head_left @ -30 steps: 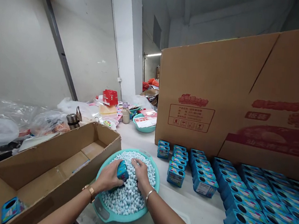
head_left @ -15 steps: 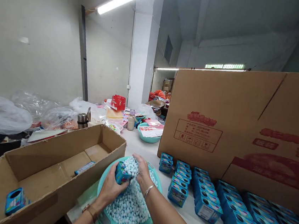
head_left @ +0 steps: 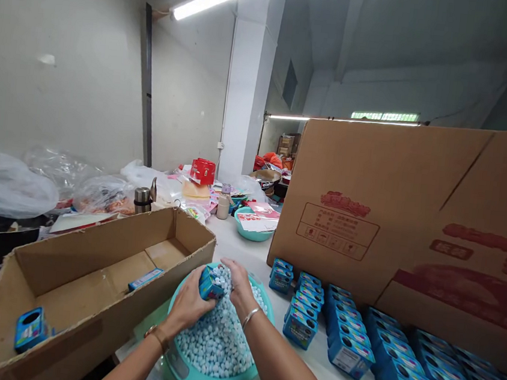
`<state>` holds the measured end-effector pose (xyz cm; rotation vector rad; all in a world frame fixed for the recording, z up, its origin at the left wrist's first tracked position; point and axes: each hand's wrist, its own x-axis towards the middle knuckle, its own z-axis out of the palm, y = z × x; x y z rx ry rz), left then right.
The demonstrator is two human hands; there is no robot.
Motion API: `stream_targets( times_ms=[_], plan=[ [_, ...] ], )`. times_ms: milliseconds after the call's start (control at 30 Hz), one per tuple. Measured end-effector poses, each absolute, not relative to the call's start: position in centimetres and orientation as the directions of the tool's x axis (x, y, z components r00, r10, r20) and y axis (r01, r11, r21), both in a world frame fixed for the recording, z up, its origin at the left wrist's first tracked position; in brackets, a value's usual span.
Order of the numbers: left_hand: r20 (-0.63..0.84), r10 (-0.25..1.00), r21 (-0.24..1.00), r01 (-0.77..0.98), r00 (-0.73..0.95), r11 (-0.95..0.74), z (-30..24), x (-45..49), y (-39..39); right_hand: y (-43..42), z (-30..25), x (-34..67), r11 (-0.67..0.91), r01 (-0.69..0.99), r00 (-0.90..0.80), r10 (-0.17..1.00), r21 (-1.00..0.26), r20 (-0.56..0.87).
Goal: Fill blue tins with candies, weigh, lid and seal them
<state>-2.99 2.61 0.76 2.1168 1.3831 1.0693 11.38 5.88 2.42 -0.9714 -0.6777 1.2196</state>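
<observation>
A teal bowl heaped with small pale blue and white candies sits in front of me. My left hand grips a small blue tin tilted above the heap. My right hand is cupped round a handful of candies, pressed against the tin's opening. Bracelets show on both wrists.
A long open cardboard box lies at the left with a blue tin inside. Rows of several open blue tins cover the table at the right, before a big standing carton. Bags, a flask and clutter fill the back.
Both hands rose out of the candy heap, the left lifting the tin and the right scooping candies up against it. The camera tilted and shifted slightly.
</observation>
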Motion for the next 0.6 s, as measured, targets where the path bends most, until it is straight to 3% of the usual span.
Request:
stream_targets(
  times_ms=[600],
  plan=[
    [0.353,0.904,0.677,0.600,0.243,-0.426,1.56,-3.02,3.29,6.48,2.61,11.16,0.025,-0.351,0.233,0.971,-0.936,-0.061]
  ],
)
